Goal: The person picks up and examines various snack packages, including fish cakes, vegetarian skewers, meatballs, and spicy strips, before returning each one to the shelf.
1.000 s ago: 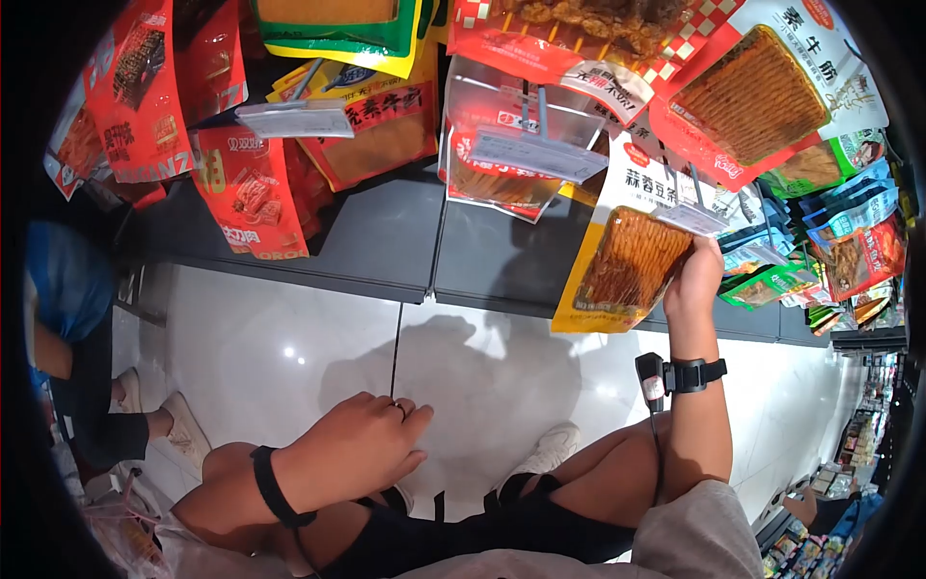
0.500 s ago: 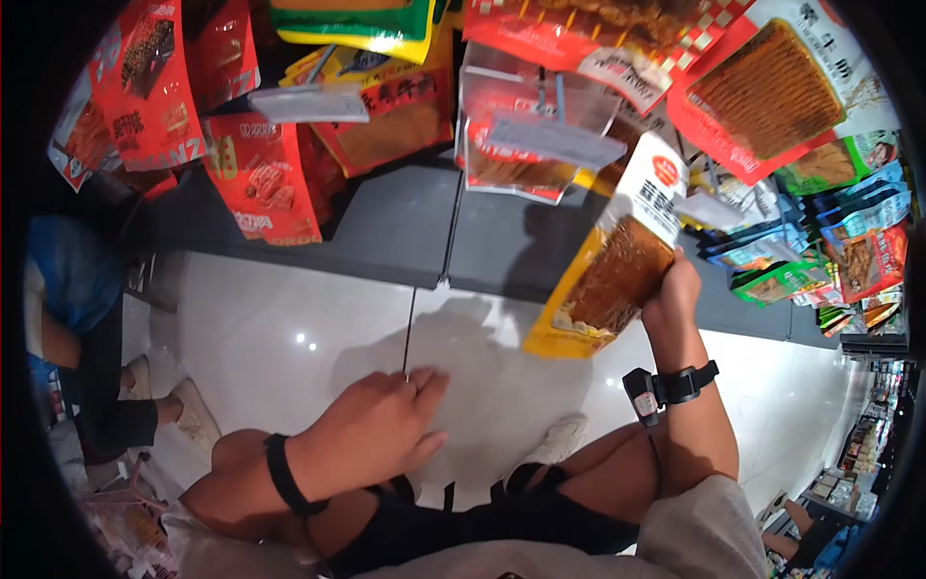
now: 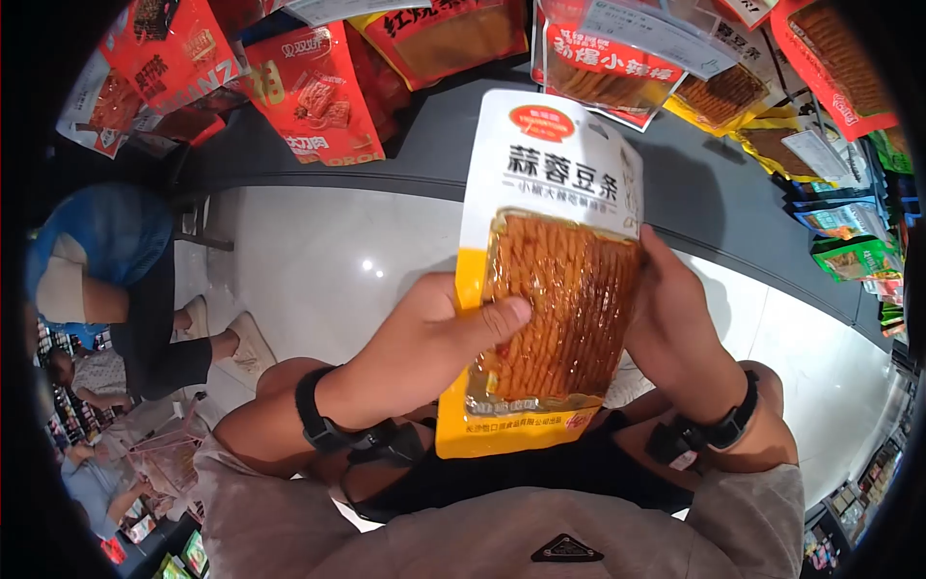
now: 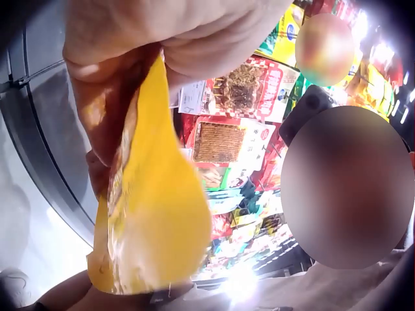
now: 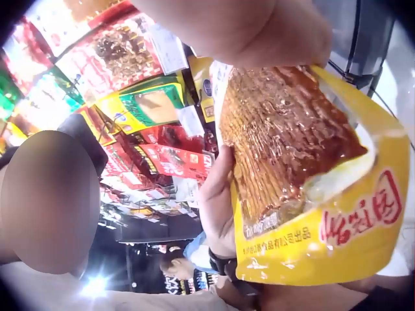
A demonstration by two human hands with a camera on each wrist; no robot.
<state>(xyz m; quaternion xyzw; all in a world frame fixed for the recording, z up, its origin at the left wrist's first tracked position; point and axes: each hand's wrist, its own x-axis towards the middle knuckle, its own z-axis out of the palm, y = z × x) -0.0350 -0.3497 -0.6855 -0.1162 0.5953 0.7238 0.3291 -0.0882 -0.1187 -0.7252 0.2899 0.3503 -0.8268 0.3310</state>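
Note:
A flat snack packet of brown ribbed strips [image 3: 569,299], white at the top and yellow at the bottom, is held upright before my body. My left hand [image 3: 410,338] grips its left edge, thumb lying across the clear window and fingers behind. Along the right edge, my right hand [image 3: 675,314] holds it, fingers partly hidden by the packet. The left wrist view shows the packet's bulging yellow side [image 4: 162,207] below the left hand [image 4: 175,32]. In the right wrist view the strips [image 5: 285,142] face the camera, beneath the right hand [image 5: 253,29].
Red snack packets [image 3: 318,92] and others hang on hooks with price tags [image 3: 666,39] along the top. Below them runs a dark shelf ledge [image 3: 424,135] over a pale tiled floor [image 3: 299,232]. Another person's legs [image 3: 159,309] are at the left.
The packet has moved from the rack toward my body and now stands upright facing me. My left hand has come up and taken its left edge; the view has shifted right.

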